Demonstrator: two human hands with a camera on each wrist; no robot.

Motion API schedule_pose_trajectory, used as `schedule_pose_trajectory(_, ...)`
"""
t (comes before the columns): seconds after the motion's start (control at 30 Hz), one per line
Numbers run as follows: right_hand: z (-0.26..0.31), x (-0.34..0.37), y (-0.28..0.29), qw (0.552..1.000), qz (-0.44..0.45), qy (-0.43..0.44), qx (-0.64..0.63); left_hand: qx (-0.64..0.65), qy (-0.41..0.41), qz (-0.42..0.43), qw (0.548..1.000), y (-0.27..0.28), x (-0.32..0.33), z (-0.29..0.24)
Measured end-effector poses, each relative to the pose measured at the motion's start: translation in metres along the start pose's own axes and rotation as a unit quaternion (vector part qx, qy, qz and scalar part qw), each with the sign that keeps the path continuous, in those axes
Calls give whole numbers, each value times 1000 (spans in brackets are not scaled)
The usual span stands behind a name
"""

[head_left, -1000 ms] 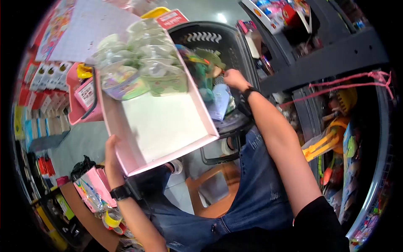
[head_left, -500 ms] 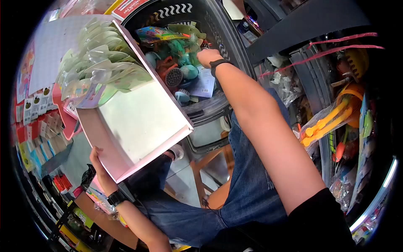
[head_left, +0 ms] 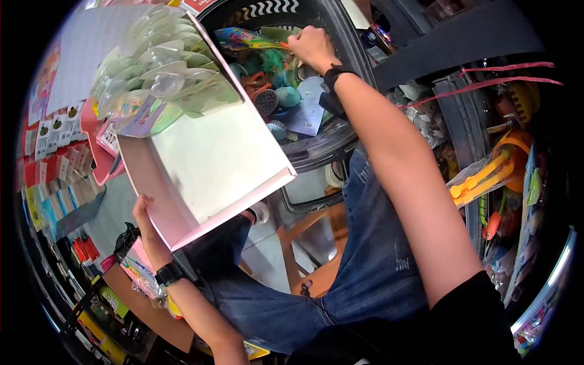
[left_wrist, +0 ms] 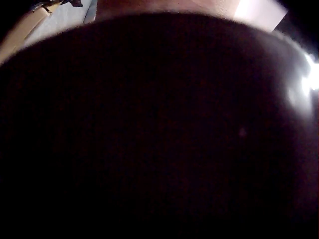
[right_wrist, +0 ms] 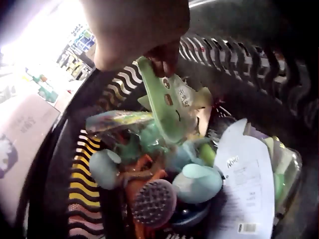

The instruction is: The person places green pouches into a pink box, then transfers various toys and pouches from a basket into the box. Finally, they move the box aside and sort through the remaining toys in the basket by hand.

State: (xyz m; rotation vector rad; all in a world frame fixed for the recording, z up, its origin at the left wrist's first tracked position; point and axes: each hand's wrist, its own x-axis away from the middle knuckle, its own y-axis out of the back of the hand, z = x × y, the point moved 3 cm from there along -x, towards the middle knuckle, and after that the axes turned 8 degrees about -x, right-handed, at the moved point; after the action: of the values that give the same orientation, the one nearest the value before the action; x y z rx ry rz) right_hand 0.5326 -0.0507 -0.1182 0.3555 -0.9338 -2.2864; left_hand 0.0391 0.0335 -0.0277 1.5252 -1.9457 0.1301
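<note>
Well, the right hand (head_left: 313, 48) pinches a green card (right_wrist: 168, 109) in the basket (head_left: 319, 157).

A shop, with packaged goods (head_left: 61, 125) crowding the shelves (head_left: 465, 121) around.

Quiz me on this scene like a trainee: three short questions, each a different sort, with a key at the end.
1. What does the left hand grip?
A) a wooden stool
B) the pink box
C) a yellow toy
2. True or false: the round knobbed piece lies inside the black basket.
3. Fill in: the flat piece with a printed face, at the right hand, is ___ in colour.

Key: 1 B; 2 true; 3 green
</note>
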Motion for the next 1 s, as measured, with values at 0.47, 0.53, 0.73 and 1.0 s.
schedule_pose_trajectory(0.47, 27, -8, 12, 931, 361, 25, -55, 50, -18, -83, 995, -25, 26, -21)
schedule_pose_trajectory(0.53, 6, -21, 11, 947, 296, 102, 73, 40, -21, -85, 995, -24, 23, -22)
schedule_pose_trajectory(0.73, -61, 13, -16, 863, 430, -172, 203, 13, -21, -42, 999, 3, -11, 5)
schedule_pose_trajectory(1.0, -138, 37, -110, 738, 520, -38, 428, -4, 14, 10, 1000, 16, -24, 17)
